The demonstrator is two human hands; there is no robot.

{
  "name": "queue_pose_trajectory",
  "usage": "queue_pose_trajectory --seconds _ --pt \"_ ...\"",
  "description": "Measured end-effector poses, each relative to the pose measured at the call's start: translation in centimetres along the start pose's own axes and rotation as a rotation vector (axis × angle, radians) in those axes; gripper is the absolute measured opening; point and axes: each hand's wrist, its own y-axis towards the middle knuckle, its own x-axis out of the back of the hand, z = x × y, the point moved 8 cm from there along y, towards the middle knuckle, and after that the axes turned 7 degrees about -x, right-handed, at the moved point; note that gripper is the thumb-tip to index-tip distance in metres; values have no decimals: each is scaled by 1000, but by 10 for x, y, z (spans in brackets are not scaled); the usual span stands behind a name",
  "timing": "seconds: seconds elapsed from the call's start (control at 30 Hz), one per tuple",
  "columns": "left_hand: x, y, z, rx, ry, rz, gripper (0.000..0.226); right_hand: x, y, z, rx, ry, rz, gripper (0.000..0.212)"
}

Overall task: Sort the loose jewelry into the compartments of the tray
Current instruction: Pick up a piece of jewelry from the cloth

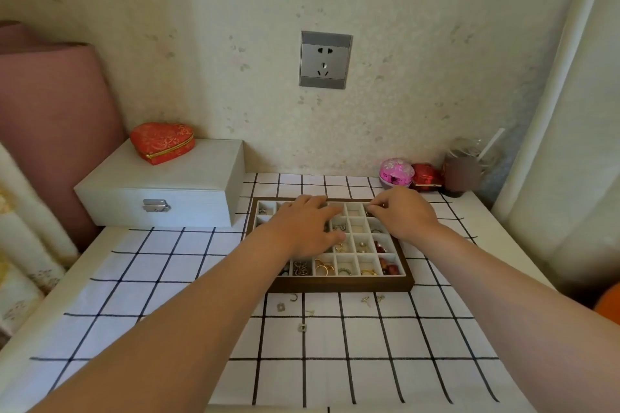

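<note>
Covering the tray on checked cloth, left hand flat; right hand grip unclear.

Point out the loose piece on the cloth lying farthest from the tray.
The square silvery piece, alone nearest the person; the other loose pieces lie closer to the tray.

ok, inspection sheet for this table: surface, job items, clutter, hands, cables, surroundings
Surface: grid cloth, lying flat.
Job's things: compartment tray, many cells filled; loose pieces on the cloth before its near edge.
Clutter: white box with heart box on top, left; pink box, red box, cup rear right.
Hands: left hand flat over the tray; right hand fingers curled at far right cell, hold unclear.
Cables: nothing seen.
Surroundings: wall socket, nothing plugged in; curtain on right.
</note>
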Motion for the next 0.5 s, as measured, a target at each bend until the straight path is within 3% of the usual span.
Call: queue_pose_trajectory --seconds 0.3,0.5 --pt "7 -9 1 -30 -74 -48 60 15 -7 11 54 15 0 20" --pt "24 -43 -2 -109 -90 -168 34 27 -62 79 296 21 51 13"
